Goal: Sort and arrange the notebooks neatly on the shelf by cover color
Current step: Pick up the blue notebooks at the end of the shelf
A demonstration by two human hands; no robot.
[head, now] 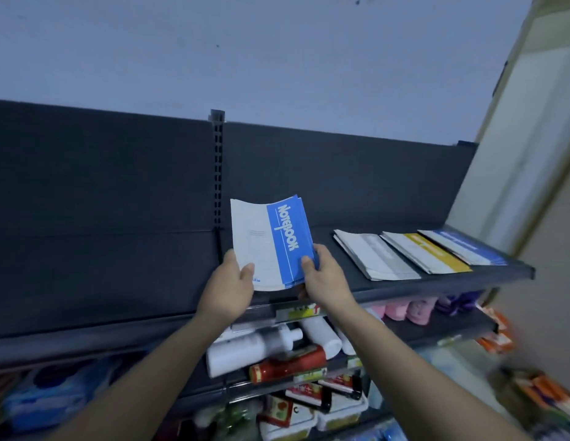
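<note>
You hold a thin stack of blue and white paper notebooks point(271, 241) with both hands, above the dark flat top shelf point(118, 265). The covers look smooth and bend a little at the top. Your left hand point(228, 289) grips the white side, thumb on the front. Your right hand point(325, 278) grips the blue side, its fingers point(307, 261) clamped on the edge. To the right, three more piles lie flat on the same shelf, side by side: a white and grey notebook pile point(376, 256), a yellow and white notebook pile point(426, 253), and a blue and white notebook pile point(461, 246) at the far right. On the shelf below lie round white plastic bottles point(255, 346) and a red bottle point(286, 364).
</note>
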